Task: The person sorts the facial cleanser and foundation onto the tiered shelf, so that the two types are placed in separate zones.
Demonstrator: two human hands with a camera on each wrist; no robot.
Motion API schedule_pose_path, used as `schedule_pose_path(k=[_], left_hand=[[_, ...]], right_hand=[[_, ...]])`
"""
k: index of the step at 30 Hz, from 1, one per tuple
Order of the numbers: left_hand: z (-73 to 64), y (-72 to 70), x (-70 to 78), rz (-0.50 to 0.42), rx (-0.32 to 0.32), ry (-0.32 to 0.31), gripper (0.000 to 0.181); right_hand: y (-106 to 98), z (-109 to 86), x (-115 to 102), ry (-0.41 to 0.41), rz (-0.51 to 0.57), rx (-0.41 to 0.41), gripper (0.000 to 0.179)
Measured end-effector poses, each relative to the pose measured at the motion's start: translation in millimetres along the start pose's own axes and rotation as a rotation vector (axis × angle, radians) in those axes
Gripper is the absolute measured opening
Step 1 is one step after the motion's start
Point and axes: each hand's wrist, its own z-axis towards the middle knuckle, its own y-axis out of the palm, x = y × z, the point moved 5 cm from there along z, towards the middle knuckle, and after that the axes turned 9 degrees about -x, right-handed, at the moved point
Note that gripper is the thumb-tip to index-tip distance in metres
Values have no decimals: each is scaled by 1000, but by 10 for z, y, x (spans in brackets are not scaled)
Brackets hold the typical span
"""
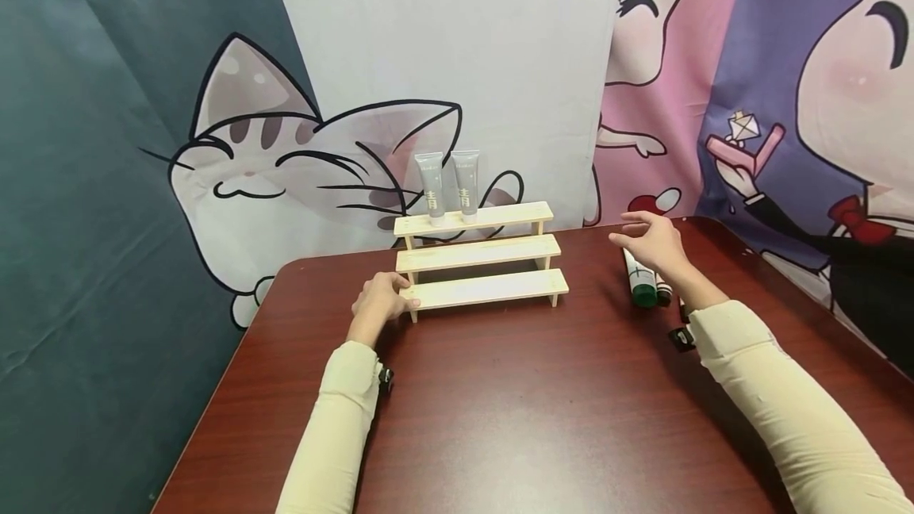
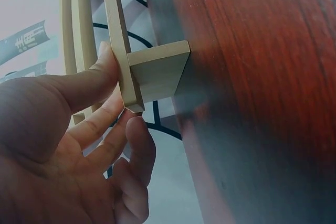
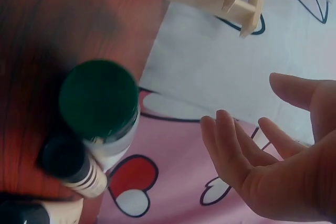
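A three-step wooden display stand (image 1: 478, 254) stands near the back of the table. My left hand (image 1: 380, 300) holds the left end of its lowest step; in the left wrist view the thumb (image 2: 97, 77) lies against one face of the board and fingers bend round its end. Two grey squeeze tubes (image 1: 432, 189) stand upright on the top step. On the right, my right hand (image 1: 658, 246) hovers with nothing in it, thumb and fingers apart. Below it is a white tube with a green cap (image 1: 643, 292), beside a dark-capped bottle (image 1: 664, 292).
In the right wrist view another black-capped container (image 3: 58, 211) lies at the lower left, partly cut off. The reddish-brown table (image 1: 500, 403) ends at a cartoon-printed cloth backdrop (image 1: 457, 38) behind the stand.
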Motion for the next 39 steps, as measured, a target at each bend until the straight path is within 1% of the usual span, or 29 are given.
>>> schedule_pose_path(k=[6,13,21,25,32,37,39], left_hand=[[4,-1,18,-2,-1,1,44],[1,3,17,-2,-2,1,43],[2,1,21,-5,2,8,43],[2,2,19,-4,2,7,43],[11,1,4,-7,1,7,42],[12,-3,3,-5,-1,14,43],[14,-7,1,-2,-1,18,44]], right_hand=[[-72,-8,152,51,-30,-20,57],[-94,-11,314,53,-99,-46,52],[-110,-5,519,74,-96,-60,53],[-104,-3,561,72,-92,-79,53],[-74,-15,578,62,-127,-113,52],[-39,-4,610,62,-93,-133,53],[-27,7,621,61,-97,-140,53]])
